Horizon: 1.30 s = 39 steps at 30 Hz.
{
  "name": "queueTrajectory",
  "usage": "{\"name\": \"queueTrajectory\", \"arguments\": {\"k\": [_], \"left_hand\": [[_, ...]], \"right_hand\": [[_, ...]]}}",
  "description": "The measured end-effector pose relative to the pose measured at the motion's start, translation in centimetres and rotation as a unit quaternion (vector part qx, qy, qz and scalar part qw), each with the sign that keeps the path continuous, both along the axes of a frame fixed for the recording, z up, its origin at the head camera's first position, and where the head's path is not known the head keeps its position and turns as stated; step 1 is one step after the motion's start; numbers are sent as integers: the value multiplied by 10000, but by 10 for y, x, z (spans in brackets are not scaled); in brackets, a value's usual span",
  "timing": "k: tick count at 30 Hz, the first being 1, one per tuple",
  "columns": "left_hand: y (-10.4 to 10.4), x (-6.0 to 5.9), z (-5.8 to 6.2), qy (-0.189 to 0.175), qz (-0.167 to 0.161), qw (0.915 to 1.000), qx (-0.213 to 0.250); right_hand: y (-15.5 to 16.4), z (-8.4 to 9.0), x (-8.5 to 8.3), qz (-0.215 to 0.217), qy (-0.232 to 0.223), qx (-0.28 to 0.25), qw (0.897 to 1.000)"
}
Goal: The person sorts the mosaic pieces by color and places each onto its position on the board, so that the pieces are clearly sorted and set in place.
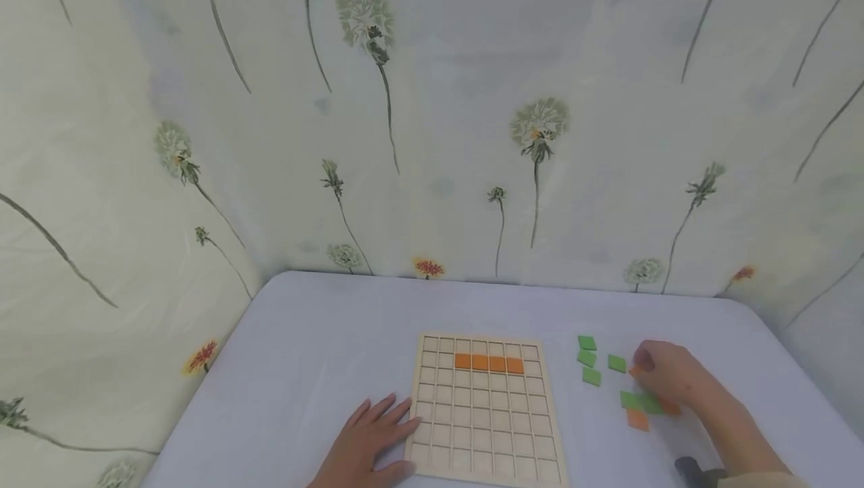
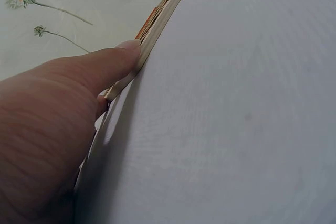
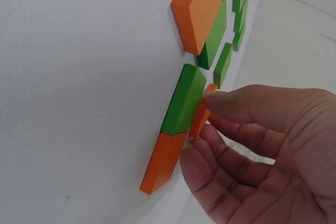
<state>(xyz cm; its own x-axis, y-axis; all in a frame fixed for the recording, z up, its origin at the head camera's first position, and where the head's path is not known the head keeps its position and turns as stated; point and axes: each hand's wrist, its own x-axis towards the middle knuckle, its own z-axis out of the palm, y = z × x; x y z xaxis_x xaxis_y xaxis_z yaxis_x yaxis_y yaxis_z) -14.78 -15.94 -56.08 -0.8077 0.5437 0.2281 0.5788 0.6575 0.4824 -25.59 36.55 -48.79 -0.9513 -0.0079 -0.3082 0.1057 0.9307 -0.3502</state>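
A wooden grid board [image 1: 481,413] lies on the table with a row of orange square tiles [image 1: 489,363] in its cells near the far side. My left hand [image 1: 370,444] rests at the board's left edge, fingers spread. In the left wrist view, the thumb [image 2: 113,64] touches the board's rim [image 2: 160,30]. To the right of the board, my right hand [image 1: 668,374] pinches an orange tile [image 3: 202,114] between thumb and fingers, close above the table. Beside it in the right wrist view lie a green tile [image 3: 184,98] and another orange tile [image 3: 164,161].
Several green tiles [image 1: 591,376] lie loose between the board and my right hand. Another orange tile [image 1: 637,419] lies nearer to me. A dark object [image 1: 691,471] shows by the right forearm. Dandelion-patterned cloth [image 1: 459,136] rises behind the white table [image 1: 324,338].
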Motion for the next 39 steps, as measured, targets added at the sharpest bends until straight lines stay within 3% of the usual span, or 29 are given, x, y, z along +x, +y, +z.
{"name": "queueTrajectory", "arguments": {"k": [5, 14, 20, 39], "left_hand": [[0, 2, 2, 4, -43, 10000, 39], [0, 2, 3, 29, -38, 10000, 39], [-1, 3, 4, -64, -49, 10000, -34], [-1, 2, -3, 213, 37, 9998, -8]], "right_hand": [[1, -1, -3, -4, -10, 61, 10000], [-10, 5, 4, -589, -345, 193, 9975], [-6, 2, 2, -564, -325, 158, 9978], [-2, 0, 1, -774, -318, -96, 9964]]}}
